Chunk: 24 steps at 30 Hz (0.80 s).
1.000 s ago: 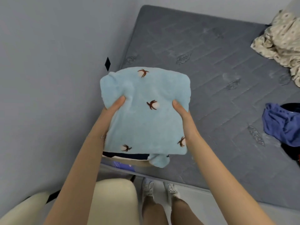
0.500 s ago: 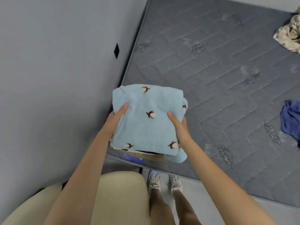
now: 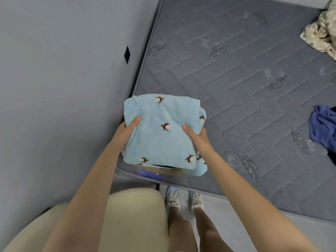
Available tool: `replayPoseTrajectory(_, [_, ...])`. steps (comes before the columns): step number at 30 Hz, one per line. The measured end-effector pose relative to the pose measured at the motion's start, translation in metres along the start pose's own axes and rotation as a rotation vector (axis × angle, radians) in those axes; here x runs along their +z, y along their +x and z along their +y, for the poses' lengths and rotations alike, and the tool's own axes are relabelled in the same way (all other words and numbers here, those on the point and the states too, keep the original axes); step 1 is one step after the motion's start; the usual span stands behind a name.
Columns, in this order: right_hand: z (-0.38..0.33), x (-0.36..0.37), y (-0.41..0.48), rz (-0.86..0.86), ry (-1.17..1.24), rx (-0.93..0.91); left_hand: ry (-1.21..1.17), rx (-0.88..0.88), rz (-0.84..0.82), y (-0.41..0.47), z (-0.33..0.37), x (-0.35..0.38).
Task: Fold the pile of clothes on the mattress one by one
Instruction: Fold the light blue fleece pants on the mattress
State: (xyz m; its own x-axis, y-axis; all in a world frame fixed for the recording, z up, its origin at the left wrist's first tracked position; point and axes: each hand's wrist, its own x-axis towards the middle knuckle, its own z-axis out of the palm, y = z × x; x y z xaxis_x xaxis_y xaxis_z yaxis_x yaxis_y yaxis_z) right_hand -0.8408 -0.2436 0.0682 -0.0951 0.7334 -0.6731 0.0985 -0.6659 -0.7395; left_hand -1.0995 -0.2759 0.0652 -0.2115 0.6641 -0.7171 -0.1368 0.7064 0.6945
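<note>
The blue garment (image 3: 160,135), a fluffy light-blue piece dotted with small brown-and-white sprigs, was folded into a thick square and held up by both hands over the near left corner of the mattress (image 3: 236,79). The left hand (image 3: 125,132) gripped its left edge, thumb lying on top and pointing inward, the other fingers hidden beneath the cloth. The right hand (image 3: 197,137) gripped the right edge in the same way, thumb on top, fingers out of sight below. The two hands were apart, one at each side of the fold. A loose end of the garment hung down at the near right corner.

Just under the garment's near edge showed a strip of dark cloth (image 3: 163,166) and part of a cardboard box (image 3: 174,172) with a purple label; whether the garment touched them could not be told. The grey quilted mattress lay against a pale blue-grey wall (image 3: 63,88) that bore a small black diamond mark (image 3: 127,54). At the right edge of the mattress lay a crumpled dark-blue cloth (image 3: 321,128), and at the far right corner a crumpled cream patterned cloth (image 3: 320,37), both well apart from the hands. Below, the person's two pale shoes (image 3: 172,198) stood on the floor beside a rounded cream seat (image 3: 131,220).
</note>
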Motion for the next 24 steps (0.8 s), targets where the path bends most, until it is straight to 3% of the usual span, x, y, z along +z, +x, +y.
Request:
replayPoseTrajectory(8, [-0.004,-0.008,-0.011,0.036,0.066,-0.021,0.031,0.043,0.047,-0.007,0.012,0.0])
replayPoseTrajectory(13, [-0.007,-0.007,-0.016,0.075,0.04,-0.054,0.106,0.11,0.232,-0.017,0.016,0.019])
replayPoseTrajectory(24, [-0.009,-0.008,-0.017,0.059,-0.051,0.01,0.152,-0.011,0.065,-0.015,0.017,0.014])
